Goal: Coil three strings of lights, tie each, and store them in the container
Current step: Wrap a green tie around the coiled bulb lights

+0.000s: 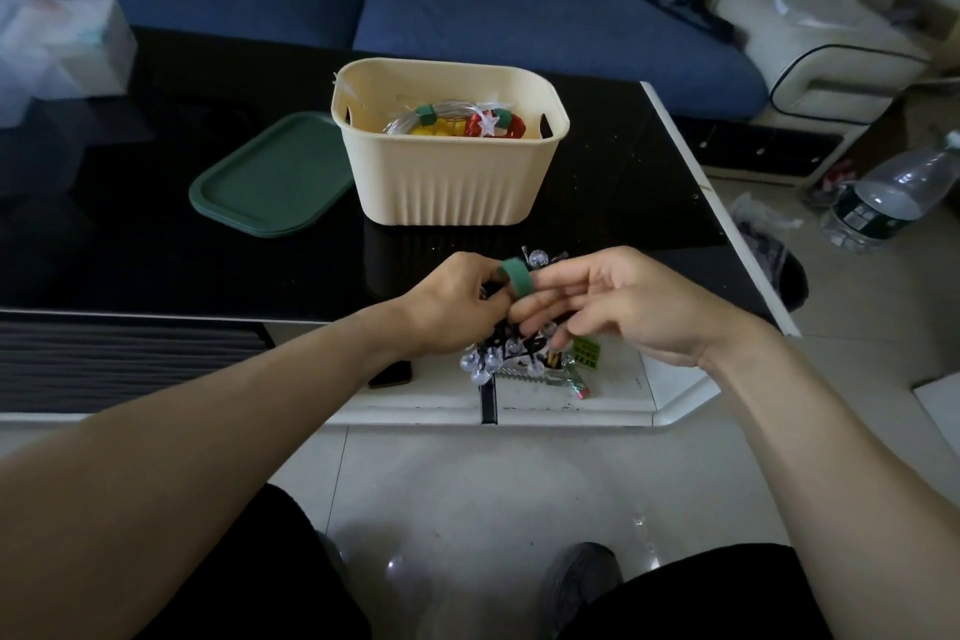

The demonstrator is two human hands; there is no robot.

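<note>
Third black-wire string of clear bulb lights (pixel 511 348) coiled, left hand (pixel 449 304) gripping it; right hand (pixel 597 299) fingers pinching green strap (pixel 517 276) round it. Two tied coils already in cream ribbed plastic container (pixel 447 182); storing 3rd left.

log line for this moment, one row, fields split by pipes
step: tying third coil | left hand: grips clear-bulb string | right hand: wrapping green strap | container: two tied coils inside

Arms: I see both of my forearms bare, with no sleeves in view.
Hands: my left hand (pixel 452 307) and right hand (pixel 618 301) are bare; I see no gloves, rings or watch.
Legs: I'm wearing black clothing over both thighs.
Foot: I have a dark grey shoe (pixel 576 582) on.
</note>
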